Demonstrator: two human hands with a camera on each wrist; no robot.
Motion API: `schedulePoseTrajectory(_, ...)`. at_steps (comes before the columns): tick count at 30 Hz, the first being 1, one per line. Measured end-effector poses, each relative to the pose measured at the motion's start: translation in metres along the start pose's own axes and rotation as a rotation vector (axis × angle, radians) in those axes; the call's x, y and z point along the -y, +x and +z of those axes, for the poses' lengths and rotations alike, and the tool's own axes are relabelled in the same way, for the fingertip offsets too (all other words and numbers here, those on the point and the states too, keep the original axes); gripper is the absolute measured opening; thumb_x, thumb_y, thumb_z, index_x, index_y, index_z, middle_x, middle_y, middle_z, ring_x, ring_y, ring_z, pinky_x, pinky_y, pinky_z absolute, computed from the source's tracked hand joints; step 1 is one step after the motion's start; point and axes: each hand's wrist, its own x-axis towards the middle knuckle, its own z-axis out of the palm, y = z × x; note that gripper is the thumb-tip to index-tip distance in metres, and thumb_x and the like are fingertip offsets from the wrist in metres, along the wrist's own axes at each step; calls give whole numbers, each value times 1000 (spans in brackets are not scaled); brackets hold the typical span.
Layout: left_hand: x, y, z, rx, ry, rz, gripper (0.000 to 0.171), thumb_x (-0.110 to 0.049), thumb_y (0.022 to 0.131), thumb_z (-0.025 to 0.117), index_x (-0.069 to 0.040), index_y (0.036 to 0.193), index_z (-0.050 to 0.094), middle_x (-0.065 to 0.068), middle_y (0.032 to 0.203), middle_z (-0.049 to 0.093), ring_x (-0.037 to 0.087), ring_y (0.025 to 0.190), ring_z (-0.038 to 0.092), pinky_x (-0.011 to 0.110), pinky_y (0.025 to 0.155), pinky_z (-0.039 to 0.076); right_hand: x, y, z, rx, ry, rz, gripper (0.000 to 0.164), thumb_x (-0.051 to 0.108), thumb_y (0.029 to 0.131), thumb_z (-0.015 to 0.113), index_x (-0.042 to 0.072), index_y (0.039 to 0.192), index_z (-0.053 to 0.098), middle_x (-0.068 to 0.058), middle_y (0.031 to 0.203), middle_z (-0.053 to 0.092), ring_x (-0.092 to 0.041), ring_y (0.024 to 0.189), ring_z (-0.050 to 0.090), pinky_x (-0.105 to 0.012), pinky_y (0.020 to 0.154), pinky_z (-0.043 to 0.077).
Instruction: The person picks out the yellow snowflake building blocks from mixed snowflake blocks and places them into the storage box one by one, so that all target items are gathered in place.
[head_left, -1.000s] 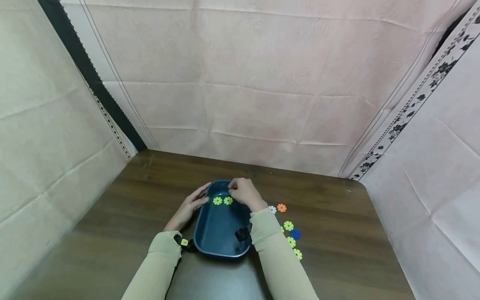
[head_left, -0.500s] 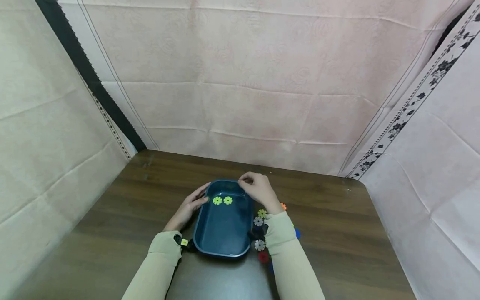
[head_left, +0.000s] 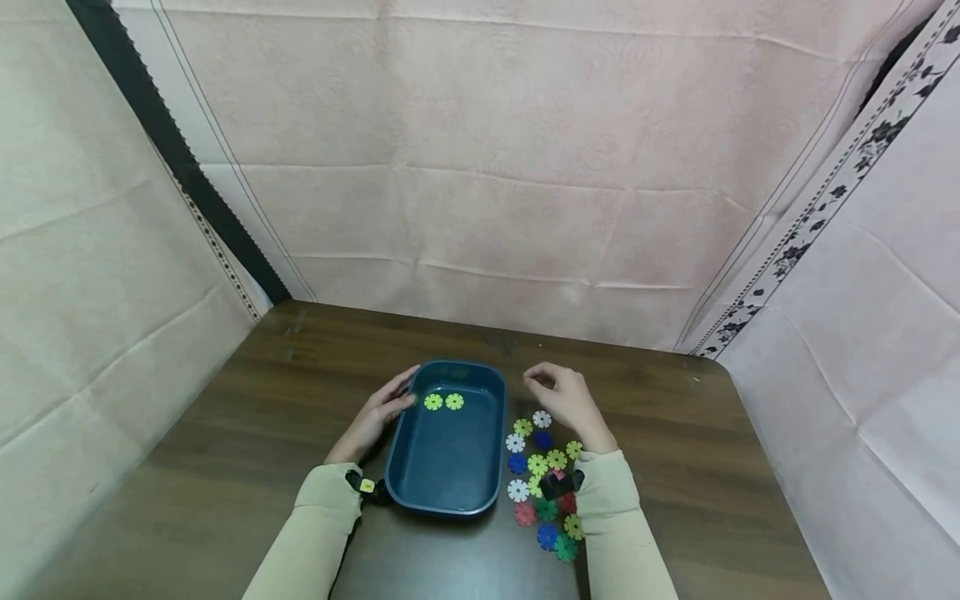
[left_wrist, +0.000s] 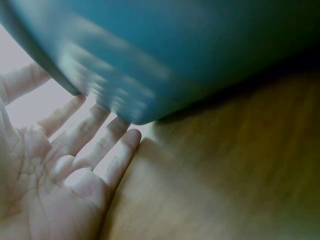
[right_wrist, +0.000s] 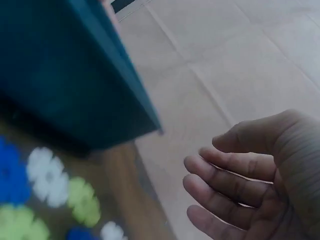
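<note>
A blue rectangular tray stands on the table, with two yellow-green flower-shaped plastic discs side by side near its far end. My left hand holds the tray's left side, thumb over the rim; in the left wrist view its fingers lie extended against the outer wall. My right hand hovers right of the tray, with nothing between thumb and fingertips. Its fingers are loosely bent in the right wrist view. Below it lie several flower discs, including a white one, a blue one and a green one.
The loose discs spread along the tray's right side, some red ones among them, and my right sleeve covers part of the group. Pale cloth walls enclose the brown wooden table at the back and both sides.
My right hand has moved from over the tray's far right corner out to the right, above the loose discs, uncovering many of them. The left hand and the two discs inside have stayed put.
</note>
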Motion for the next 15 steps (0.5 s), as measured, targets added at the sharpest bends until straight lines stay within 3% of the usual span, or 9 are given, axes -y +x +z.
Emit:
schedulePoseTrajectory(8,1,1,1,5,4,3,54,-25,103,56,-30,155,40,2,162,31,28,148,27,56,114,27,-43,-16,12,162,-63,-129,19,11,98,65,4,115,72,-4,109,71,-18,96,65,-41,83,55)
schedulePoseTrajectory(15,0,0,0,-2,-1,6,53,-22,104,55,-29,155,40,2,163,29,28,149,24,58,115,25,-62,-21,20,193,-96,-189,23,12,94,70,9,117,72,-4,115,68,-24,109,59,-50,93,50)
